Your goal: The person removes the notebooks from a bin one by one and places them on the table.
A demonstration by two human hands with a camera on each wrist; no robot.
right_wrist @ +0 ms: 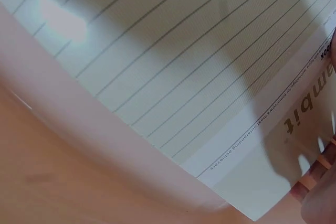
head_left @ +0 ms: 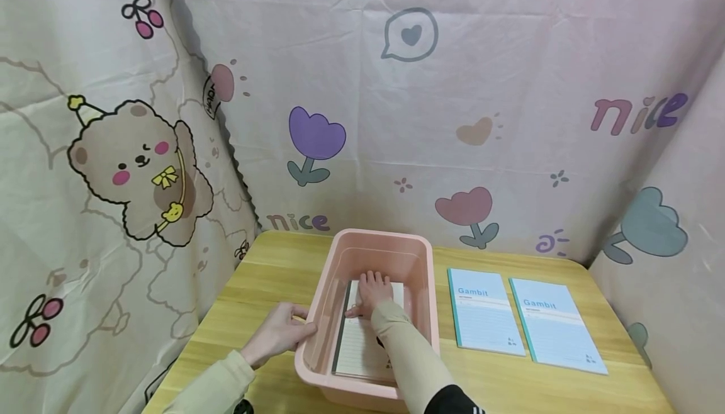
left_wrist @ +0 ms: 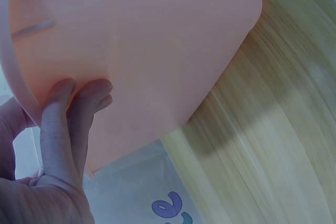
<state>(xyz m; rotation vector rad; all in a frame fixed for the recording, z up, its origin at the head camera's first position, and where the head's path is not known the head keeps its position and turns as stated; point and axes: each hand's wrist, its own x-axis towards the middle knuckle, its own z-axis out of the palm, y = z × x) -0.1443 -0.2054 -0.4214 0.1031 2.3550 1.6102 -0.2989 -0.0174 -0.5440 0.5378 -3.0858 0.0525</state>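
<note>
A pink plastic bin [head_left: 376, 238] stands on the table, and a lined notebook [head_left: 362, 351] lies in it, with a dark edge along its left side. My left hand [head_left: 280, 333] pinches the bin's left rim; the left wrist view shows fingers [left_wrist: 55, 140] on the outer wall and the thumb across the rim. Inside the bin, my right hand [head_left: 375, 294] rests on the far end of the notebook, its thumb out to the left. Fingertips of that hand reach the cover's far edge in the right wrist view, where most of the hand is cut off.
Two light blue Gambit notebooks, the nearer-to-bin one [head_left: 487, 313] and the outer one [head_left: 557, 326], lie side by side right of the bin. The wooden table [head_left: 283, 257] is enclosed by printed cloth [head_left: 368, 87] at the back and both sides.
</note>
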